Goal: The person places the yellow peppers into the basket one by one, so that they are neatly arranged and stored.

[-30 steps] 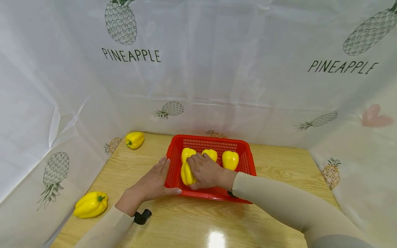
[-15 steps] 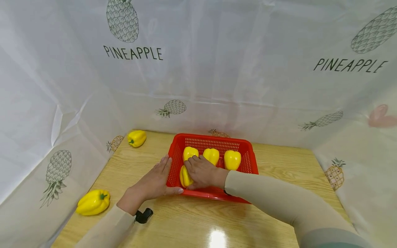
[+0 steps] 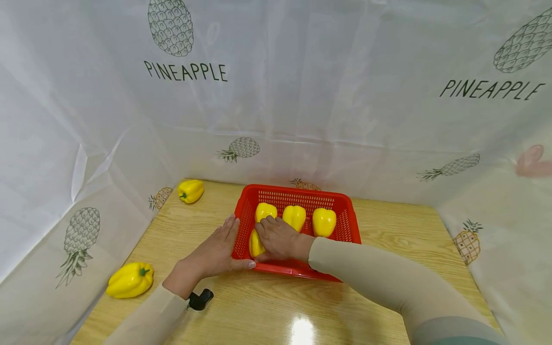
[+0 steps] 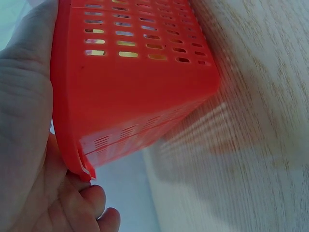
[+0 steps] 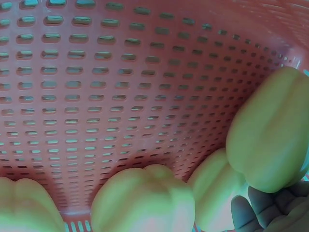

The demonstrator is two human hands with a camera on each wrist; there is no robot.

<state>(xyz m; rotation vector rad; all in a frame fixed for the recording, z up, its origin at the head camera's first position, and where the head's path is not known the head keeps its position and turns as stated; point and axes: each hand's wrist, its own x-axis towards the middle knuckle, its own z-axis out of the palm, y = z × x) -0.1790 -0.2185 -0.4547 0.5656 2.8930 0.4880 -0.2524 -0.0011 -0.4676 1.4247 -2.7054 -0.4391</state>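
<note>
A red plastic basket [image 3: 351, 221] with slotted walls stands on the table. Inside it are several yellow bell peppers, among them one at the back left [image 3: 265, 211], one in the middle [image 3: 295, 216] and one on the right [image 3: 324, 222]. My right hand [image 3: 279, 239] reaches into the basket and grips another bell pepper [image 3: 256, 244] at the near left, partly covering it. In the right wrist view my fingertips touch the gripped pepper [image 5: 270, 130]. My left hand [image 3: 212, 254] rests on the basket's near left corner, fingers along the left rim and thumb on the front rim.
On the wooden table [image 3: 241, 306], one yellow bell pepper [image 3: 190, 191] lies at the back left and a larger-looking one [image 3: 130, 280] at the near left. White pineapple-print sheets [image 3: 302, 96] enclose the table at the back and sides.
My right hand has shifted slightly left inside the basket with the gripped pepper, moving it toward the near left corner. My left hand keeps its place on the rim. The view has shifted slightly.
</note>
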